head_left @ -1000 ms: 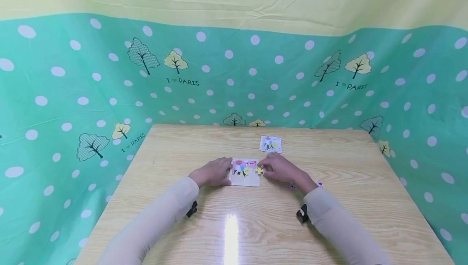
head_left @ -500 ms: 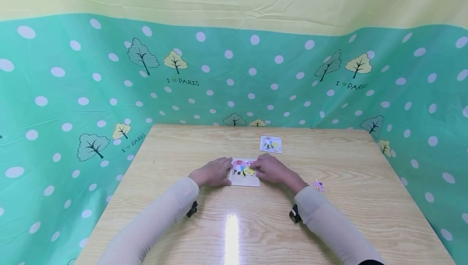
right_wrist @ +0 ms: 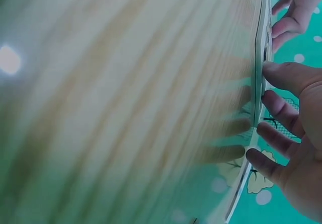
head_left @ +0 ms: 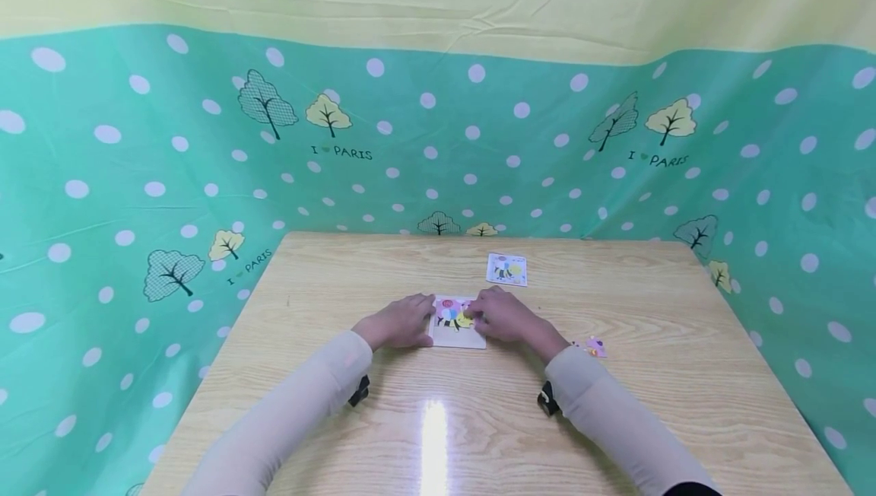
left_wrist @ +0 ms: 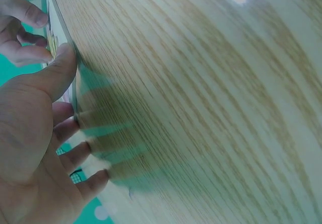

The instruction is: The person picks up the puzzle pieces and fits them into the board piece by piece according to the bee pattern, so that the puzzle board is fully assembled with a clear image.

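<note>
The left hand [head_left: 402,322] rests with loosely straight fingers against the left edge of the puzzle board [head_left: 460,335], thumb on the near corner in the left wrist view. The right hand [head_left: 505,316] lies on the board's right side, fingers bent down over a yellow puzzle piece [head_left: 466,319]; whether they pinch it or just press it flat is hidden by the fingers themselves. The board sits flat near the middle of the worktop [head_left: 479,420], touching both hands, with bare wood open in front of it toward the near edge and wide to both sides. Just right of the right sleeve [head_left: 602,412] a few small loose pieces [head_left: 594,346] lie partly cut off by the forearm, too small to make out. Behind the board, apart from it, lies a picture card [head_left: 507,269], with free wood between it and the far edge. Both wrist views are blurred. A green dotted cloth [head_left: 137,176] walls the worktop on three sides.
</note>
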Action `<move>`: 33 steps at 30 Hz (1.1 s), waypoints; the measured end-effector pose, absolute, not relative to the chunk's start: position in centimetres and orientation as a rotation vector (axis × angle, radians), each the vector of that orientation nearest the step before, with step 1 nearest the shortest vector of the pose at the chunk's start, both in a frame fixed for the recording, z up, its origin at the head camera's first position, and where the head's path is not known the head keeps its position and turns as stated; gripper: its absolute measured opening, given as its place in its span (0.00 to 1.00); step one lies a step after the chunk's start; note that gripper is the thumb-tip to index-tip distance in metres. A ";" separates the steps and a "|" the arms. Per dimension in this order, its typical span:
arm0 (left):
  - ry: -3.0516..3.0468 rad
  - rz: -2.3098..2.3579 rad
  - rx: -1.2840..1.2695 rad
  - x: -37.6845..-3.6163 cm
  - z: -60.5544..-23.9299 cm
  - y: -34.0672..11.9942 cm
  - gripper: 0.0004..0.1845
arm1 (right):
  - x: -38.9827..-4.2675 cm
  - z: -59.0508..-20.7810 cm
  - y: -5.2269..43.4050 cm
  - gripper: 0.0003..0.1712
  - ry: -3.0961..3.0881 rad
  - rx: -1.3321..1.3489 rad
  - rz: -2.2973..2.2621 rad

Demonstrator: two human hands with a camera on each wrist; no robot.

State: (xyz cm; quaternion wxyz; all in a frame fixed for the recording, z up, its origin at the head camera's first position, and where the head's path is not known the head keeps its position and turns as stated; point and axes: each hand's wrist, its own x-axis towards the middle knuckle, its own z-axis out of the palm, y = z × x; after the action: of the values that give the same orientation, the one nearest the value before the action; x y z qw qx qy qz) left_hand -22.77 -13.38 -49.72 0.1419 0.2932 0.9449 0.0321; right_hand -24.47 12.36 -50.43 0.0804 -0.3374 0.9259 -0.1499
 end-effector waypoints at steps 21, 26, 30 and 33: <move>2.724 0.077 0.864 -23.1 -50.2 -13.4 0.41 | -24.9 -50.1 12.2 0.14 2.753 -0.979 -0.398; 2.715 0.088 0.857 -23.0 -50.2 -13.3 0.42 | -24.8 -50.1 12.2 0.14 2.747 -0.995 -0.394; 2.715 0.099 0.842 -22.8 -49.9 -13.4 0.44 | -24.8 -50.0 12.2 0.15 2.743 -1.018 -0.385; 2.720 0.109 0.846 -22.7 -49.6 -13.5 0.43 | -24.7 -50.0 12.2 0.15 2.750 -1.003 -0.379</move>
State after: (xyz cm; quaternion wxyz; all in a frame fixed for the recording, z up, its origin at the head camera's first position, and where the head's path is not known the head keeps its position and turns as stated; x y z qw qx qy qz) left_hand -22.67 -13.47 -49.60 0.1451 0.2938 0.9440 0.0378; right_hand -24.68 12.17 -50.03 0.0948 -0.3384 0.9275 -0.1277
